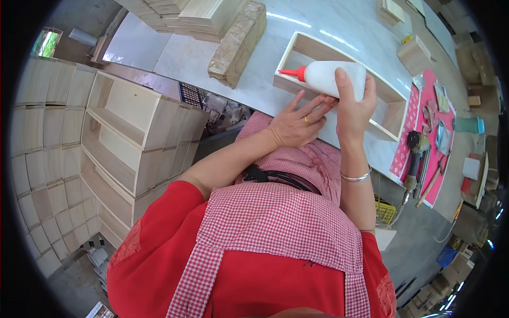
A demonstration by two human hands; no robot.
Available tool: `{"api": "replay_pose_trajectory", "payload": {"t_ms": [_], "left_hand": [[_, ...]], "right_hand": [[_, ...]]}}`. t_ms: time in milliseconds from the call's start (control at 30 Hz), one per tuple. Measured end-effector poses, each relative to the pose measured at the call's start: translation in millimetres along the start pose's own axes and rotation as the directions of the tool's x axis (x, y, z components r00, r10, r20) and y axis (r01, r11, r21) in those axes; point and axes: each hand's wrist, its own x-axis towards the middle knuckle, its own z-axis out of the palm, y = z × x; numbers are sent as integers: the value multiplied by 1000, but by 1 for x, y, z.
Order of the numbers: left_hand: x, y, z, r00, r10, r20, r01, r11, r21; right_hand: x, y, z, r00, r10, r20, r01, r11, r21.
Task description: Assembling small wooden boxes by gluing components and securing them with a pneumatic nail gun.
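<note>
A white plastic squeeze bottle point(326, 78) with a red cap and pointed red nozzle lies sideways in my right hand point(354, 100). My right fingers and thumb wrap around its body, and the nozzle points left. Beneath the bottle is a shallow, open rectangular wooden box point(395, 114) on the table; the bottle and my hands hide part of its near side. My left hand point(301, 121) is at the box's near wall, fingers stretched and apart, the fingertips close under the bottle. Whether those fingertips touch the wall I cannot tell.
A brown-wrapped block point(237, 45) sits on the pale table point(183, 59) beside stacked wooden pieces point(204, 18). Tools, including a hammer point(432, 177), lie on a pink cloth point(405, 146) at right. Wooden boxes point(119, 124) are piled high at left.
</note>
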Motion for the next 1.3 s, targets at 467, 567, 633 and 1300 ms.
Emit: {"api": "replay_pose_trajectory", "payload": {"t_ms": [467,567,633,1300], "left_hand": [[1,-5,-10,998,58,12,-57,996,-73],[4,-5,-14,995,78,63,-75,996,-55],[4,-5,-14,994,85,70,-81,995,-62],[7,-1,-14,990,72,117,-69,997,-32]], "right_hand": [[-1,-29,-37,991,115,-61,-119,990,-70],[-2,-31,-56,988,100,-115,-112,988,-102],[-2,-32,-72,989,86,-119,-98,990,-103],[-14,-36,-234,932,-18,-362,-64,975,-213]]}}
